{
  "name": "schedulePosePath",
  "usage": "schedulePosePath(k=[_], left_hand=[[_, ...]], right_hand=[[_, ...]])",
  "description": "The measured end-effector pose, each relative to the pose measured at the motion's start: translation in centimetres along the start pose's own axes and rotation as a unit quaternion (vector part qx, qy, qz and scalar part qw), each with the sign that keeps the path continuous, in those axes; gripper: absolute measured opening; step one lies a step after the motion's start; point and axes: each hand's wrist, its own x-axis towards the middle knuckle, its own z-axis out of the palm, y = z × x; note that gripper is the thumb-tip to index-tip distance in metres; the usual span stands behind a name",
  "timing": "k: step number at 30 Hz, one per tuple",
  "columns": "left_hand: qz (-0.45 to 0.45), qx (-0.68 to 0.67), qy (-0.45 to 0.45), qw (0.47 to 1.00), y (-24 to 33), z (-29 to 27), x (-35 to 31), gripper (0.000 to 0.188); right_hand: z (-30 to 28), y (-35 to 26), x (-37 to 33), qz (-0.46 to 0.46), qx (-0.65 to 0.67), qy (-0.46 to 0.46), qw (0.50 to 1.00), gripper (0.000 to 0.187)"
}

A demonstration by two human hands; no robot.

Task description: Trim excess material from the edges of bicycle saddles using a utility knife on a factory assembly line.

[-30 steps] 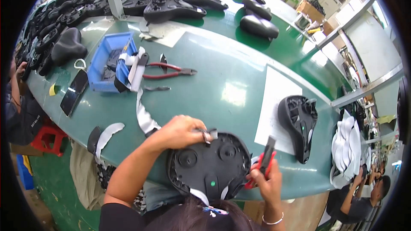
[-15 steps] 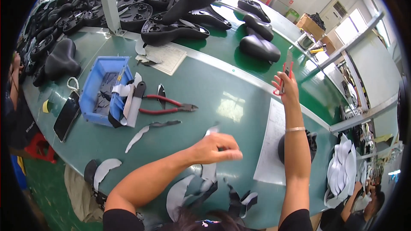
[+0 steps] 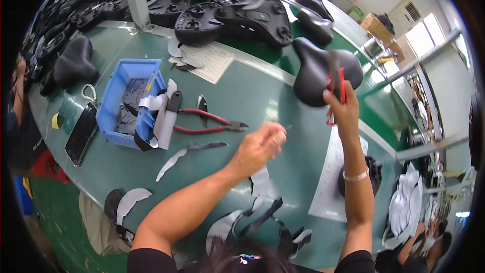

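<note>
My right hand (image 3: pixel 345 103) is closed around red-handled scissors (image 3: pixel 337 78), their blades pointing up and away from me. Behind them stands a smooth black bicycle saddle (image 3: pixel 312 78); whether scissors or hand touch it I cannot tell. My left hand (image 3: pixel 260 146) hovers over the middle of the green table, fingers loosely curled in, with nothing visible in them. Just below that hand lie pale grey cut scraps (image 3: pixel 265 184), and black-and-grey offcuts (image 3: pixel 222 227) are strewn nearer to me. Red-handled cutting pliers (image 3: pixel 209 121) rest to its left.
A blue bin (image 3: pixel 108 103) with dark scraps has a black-handled blade tool (image 3: pixel 169 116) at its side. At left are a phone (image 3: pixel 81 134) and another saddle (image 3: pixel 76 63). Saddles pile up at the far side. A paper sheet (image 3: pixel 326 187) and stacked white pieces (image 3: pixel 405 202) lie right.
A black saddle now stands nearer and turned, behind the scissors. At the far side, a saddle lies underside up where one was tilted. My left hand has moved up and right, fingers curling further.
</note>
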Motion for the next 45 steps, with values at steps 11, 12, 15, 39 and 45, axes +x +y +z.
schedulePosePath(k=[11, 12, 15, 39, 45], left_hand=[[-0.221, -0.115, -0.096, 0.964, 4.1, -1.7, -3.4, 0.078], [-0.228, -0.111, -0.093, 0.963, 4.2, -1.9, -4.4, 0.078], [-0.262, -0.074, 0.006, 0.962, 5.4, -2.0, -6.2, 0.074], [-0.06, 0.02, 0.186, 0.981, 9.5, 1.0, -15.4, 0.067], [-0.032, 0.02, 0.215, 0.976, 8.3, 0.5, -17.7, 0.069]], right_hand=[[-3.0, -5.6, -26.5, -0.194, -0.161, -0.281, 0.926, 0.028], [-3.9, -5.2, -27.4, -0.094, -0.052, -0.227, 0.968, 0.031], [-5.3, -3.5, -28.8, 0.02, -0.117, -0.069, 0.99, 0.049], [-1.4, -5.6, -35.0, 0.152, 0.003, -0.001, 0.988, 0.059], [1.7, -4.8, -25.6, -0.057, -0.042, 0.033, 0.997, 0.049]])
